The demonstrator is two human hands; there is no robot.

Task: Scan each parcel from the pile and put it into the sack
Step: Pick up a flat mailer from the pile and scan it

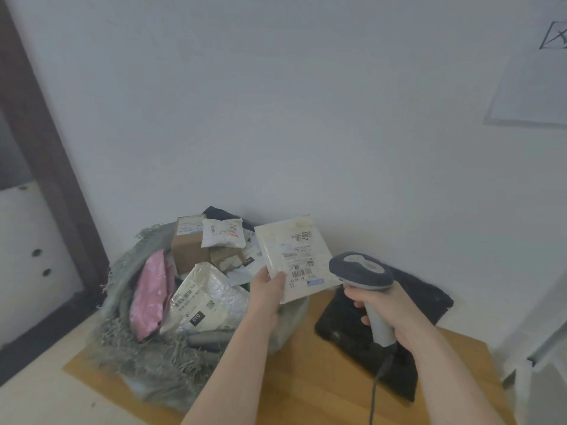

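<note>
A person's right hand (388, 311) grips a handheld scanner (363, 277), fingers wrapped round its handle, nose aimed toward nine o'clock at a white parcel (294, 256). The left hand (267, 289) pinches that parcel's lower corner, label tilted up, apparently for a clean read. Beyond, at ten o'clock, the frayed sack (147, 357) on the desk (306, 388) gapes, already holding scanned-looking parcels.

Frayed grey woven sack (144, 357): rough, fibrous. Flat white plastic parcel (294, 256): smooth, paper label. Pink foil-like mailer (150, 296): glossy. Brown cardboard box (187, 246): matt. Grey plastic scanner (362, 271). Wooden counter (306, 378): smooth.
</note>
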